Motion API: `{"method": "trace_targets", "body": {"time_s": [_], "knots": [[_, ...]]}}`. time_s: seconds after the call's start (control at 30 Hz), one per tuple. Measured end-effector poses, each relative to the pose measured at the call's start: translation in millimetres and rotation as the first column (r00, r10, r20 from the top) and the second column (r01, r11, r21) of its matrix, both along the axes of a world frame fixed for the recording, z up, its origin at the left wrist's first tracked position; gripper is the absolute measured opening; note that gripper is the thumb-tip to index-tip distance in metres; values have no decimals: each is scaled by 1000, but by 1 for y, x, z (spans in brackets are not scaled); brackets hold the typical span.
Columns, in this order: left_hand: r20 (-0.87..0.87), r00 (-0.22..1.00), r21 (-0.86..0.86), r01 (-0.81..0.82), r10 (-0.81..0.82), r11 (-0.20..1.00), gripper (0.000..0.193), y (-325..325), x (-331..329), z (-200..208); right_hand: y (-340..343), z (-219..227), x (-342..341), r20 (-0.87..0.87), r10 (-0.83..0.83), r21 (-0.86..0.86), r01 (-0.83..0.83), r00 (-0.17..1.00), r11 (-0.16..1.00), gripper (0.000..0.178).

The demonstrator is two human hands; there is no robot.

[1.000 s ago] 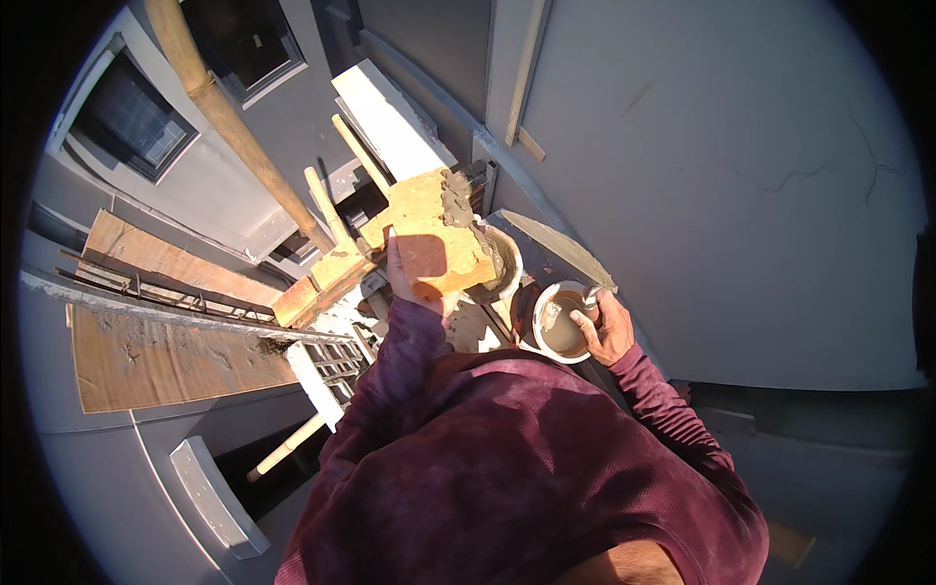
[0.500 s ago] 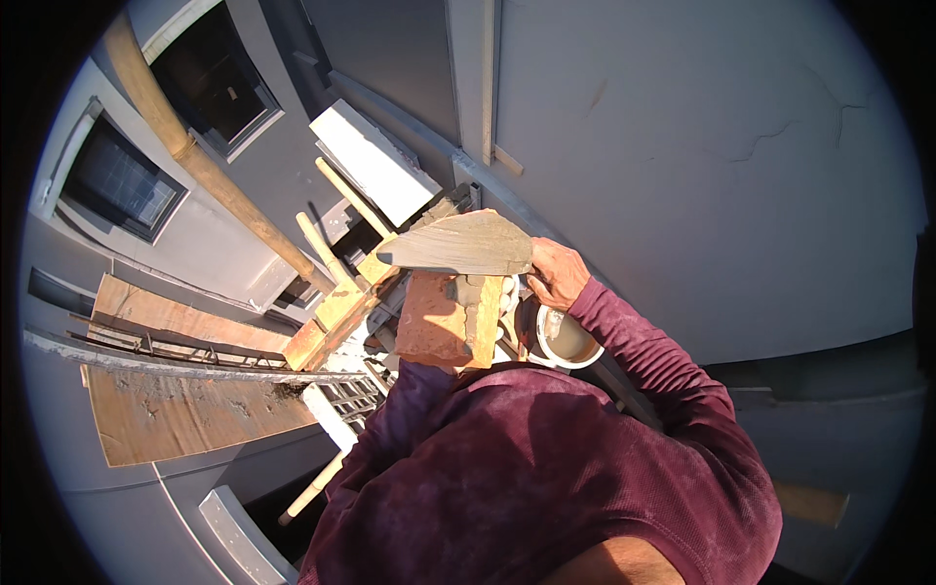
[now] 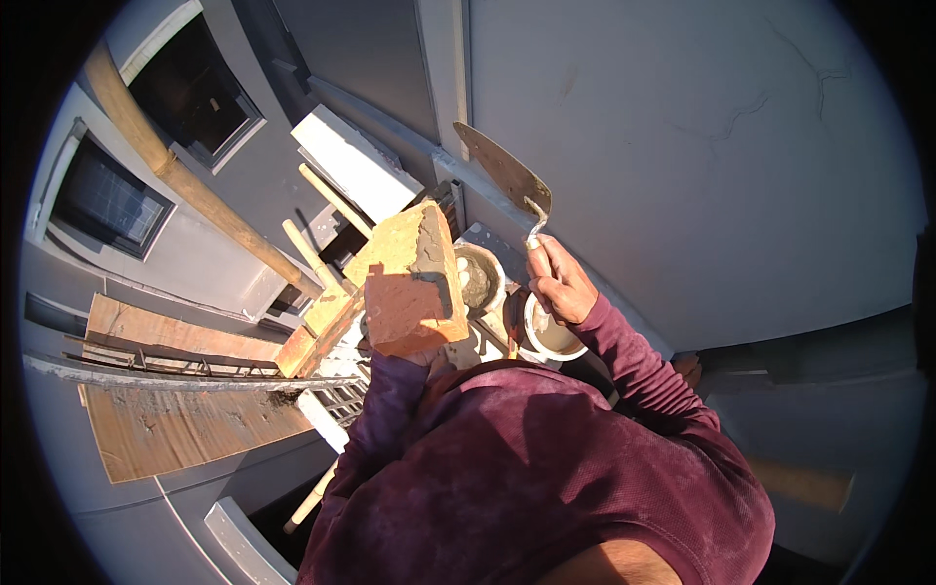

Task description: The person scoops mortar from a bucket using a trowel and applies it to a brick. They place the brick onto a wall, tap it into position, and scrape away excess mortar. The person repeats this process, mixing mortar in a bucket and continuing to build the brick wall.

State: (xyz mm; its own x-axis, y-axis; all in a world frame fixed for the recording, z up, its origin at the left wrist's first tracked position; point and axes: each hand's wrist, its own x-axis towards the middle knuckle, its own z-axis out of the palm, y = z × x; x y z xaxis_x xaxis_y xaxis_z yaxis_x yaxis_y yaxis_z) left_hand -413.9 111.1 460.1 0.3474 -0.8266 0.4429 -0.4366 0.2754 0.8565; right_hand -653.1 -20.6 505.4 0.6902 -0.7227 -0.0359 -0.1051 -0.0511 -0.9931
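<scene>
An orange brick [image 3: 417,310] is held up in front of my chest by my left hand [image 3: 423,359], which is mostly hidden beneath it. Grey mortar [image 3: 430,249] is smeared along the brick's right-hand part. My right hand [image 3: 565,285] is closed round the handle of a trowel [image 3: 503,172]. The trowel's blade is raised, pointing up and left, apart from the brick. Behind the brick stands a round bucket [image 3: 501,292] with grey mortar in it. Below my right hand a white bucket [image 3: 561,355] holds greyish liquid.
A grey cracked wall [image 3: 682,195] rises on the right. To the left are laid bricks [image 3: 310,343], a thick bamboo pole [image 3: 185,185], and wooden boards [image 3: 185,429]. A white block [image 3: 356,161] lies beyond the bricks.
The trowel has lifted off the brick and swung up to the right, its blade turned upward. The brick has tilted and shifted slightly left, and the mortar bucket behind it now shows.
</scene>
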Motion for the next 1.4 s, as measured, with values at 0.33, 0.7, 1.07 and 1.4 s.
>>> {"method": "trace_targets", "body": {"time_s": [0.33, 0.7, 1.07, 1.4], "knots": [[-957, -2, -280, 248, -289, 927, 50, 4, -51, 0, 13, 2, 18, -332, -34, -611, -188, 943, 769, 63], [-942, -56, -334, 259, -331, 906, 63, 8, -72, 4, 36, 11, 9, -314, -190, -724, -105, 930, 682, 60], [-939, -175, -334, 269, -296, 903, 77, 30, -40, -6, 34, -90, -49, -376, -326, -635, 15, 867, 773, 70], [-954, 296, 22, 184, -34, 983, 57, -66, 204, -50, 123, -182, -80, -619, -257, 29, 349, 742, 937, 59]]}}
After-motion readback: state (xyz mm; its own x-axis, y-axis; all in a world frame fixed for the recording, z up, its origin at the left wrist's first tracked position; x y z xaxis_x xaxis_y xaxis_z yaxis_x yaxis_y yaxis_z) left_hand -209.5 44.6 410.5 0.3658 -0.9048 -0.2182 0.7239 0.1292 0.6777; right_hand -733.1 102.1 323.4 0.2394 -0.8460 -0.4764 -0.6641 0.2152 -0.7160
